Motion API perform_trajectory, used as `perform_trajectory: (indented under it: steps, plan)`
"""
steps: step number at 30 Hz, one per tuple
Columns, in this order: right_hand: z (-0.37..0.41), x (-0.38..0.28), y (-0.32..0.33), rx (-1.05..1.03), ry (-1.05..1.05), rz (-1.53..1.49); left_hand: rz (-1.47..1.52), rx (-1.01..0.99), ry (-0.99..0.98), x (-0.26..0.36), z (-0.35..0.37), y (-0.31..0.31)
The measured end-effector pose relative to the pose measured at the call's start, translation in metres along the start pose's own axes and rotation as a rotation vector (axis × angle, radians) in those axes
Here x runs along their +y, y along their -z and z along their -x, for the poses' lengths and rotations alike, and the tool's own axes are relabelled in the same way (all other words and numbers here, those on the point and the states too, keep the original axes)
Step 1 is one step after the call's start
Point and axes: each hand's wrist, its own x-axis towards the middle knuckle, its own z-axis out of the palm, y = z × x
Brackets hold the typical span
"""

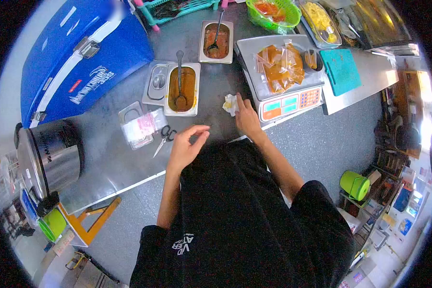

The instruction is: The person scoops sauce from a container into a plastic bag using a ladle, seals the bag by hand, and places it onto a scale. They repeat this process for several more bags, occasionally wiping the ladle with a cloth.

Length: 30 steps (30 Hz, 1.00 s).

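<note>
My right hand (pixel 248 121) reaches over the steel table, index finger stretched forward. A crumpled white tissue (pixel 230 104) with yellowish stains lies against its thumb and fingers, pinched at the edge. My left hand (pixel 186 145) is above the table's near edge, fingers curved, thumb apart, nothing between them. Beside it lie black-handled scissors (pixel 164 138) and clear plastic bags (pixel 143 126) on a metal lid. Farther forward stands a steel pan of brown sauce (pixel 191 86) with a ladle (pixel 179 79) in it. A digital scale (pixel 289 103) carries filled clear bags of orange-brown sauce (pixel 279 67).
A second steel pan (pixel 216 54) with a spoon stands at the back. A blue cooler box (pixel 93 57) and a large steel pot (pixel 53 153) occupy the left. On the right are a teal cutting board (pixel 340 71), a green basket (pixel 273 21) and a tray of yellow pieces (pixel 320 21).
</note>
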Motion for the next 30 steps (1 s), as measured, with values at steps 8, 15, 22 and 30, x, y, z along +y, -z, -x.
perform_trajectory:
  steps: [8, 15, 22, 30]
  plan:
    - [-0.021, 0.048, -0.037, -0.038, 0.313, 0.227, -0.088, -0.123, 0.052, -0.043, -0.015, -0.023]
    - [-0.007, -0.024, 0.021, 0.028, 0.249, -0.28, 0.377, -0.014, 0.168, -0.077, -0.038, -0.069]
    - [0.0, -0.063, 0.039, -0.125, 0.203, -0.492, 0.507, 0.068, 0.215, -0.057, -0.047, -0.057]
    - [-0.002, -0.072, 0.051, -0.142, 0.039, -0.607, 0.465, 0.151, 0.109, -0.039, -0.053, -0.052]
